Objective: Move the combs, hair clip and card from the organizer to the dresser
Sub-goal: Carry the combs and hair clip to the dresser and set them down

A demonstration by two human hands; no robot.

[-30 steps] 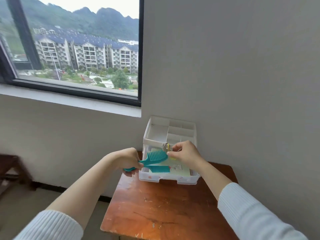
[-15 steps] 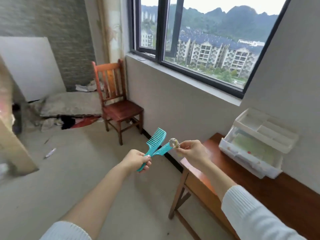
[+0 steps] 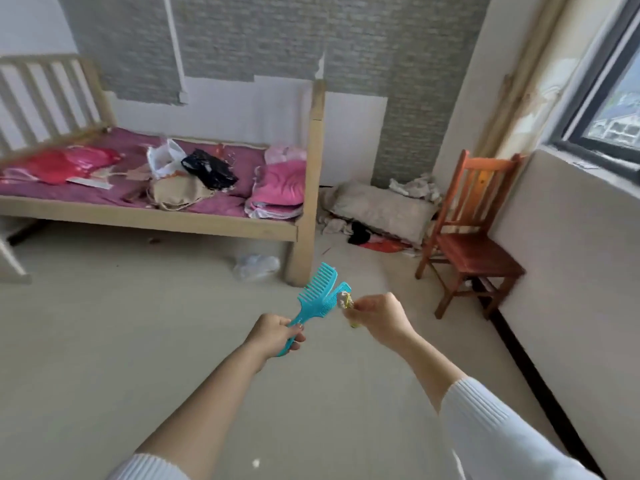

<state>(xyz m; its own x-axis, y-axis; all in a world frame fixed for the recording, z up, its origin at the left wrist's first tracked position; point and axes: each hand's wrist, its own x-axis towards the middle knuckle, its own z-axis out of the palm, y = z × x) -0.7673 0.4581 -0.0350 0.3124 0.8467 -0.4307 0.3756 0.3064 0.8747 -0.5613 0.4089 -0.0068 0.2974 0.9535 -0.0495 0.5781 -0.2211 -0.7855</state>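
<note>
Combs (image 3: 317,296), two, teal, handles bunched in left hand (image 3: 275,332), fingers closed round them, freeing the other; hair clip (image 3: 345,300) pinched in right hand (image 3: 379,317); carried mid-room; dresser unseen.

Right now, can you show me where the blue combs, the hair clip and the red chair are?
blue combs (image 3: 313,297), head view, on the teeth.
hair clip (image 3: 345,300), head view, pale top.
red chair (image 3: 479,254), head view, seat.
</note>
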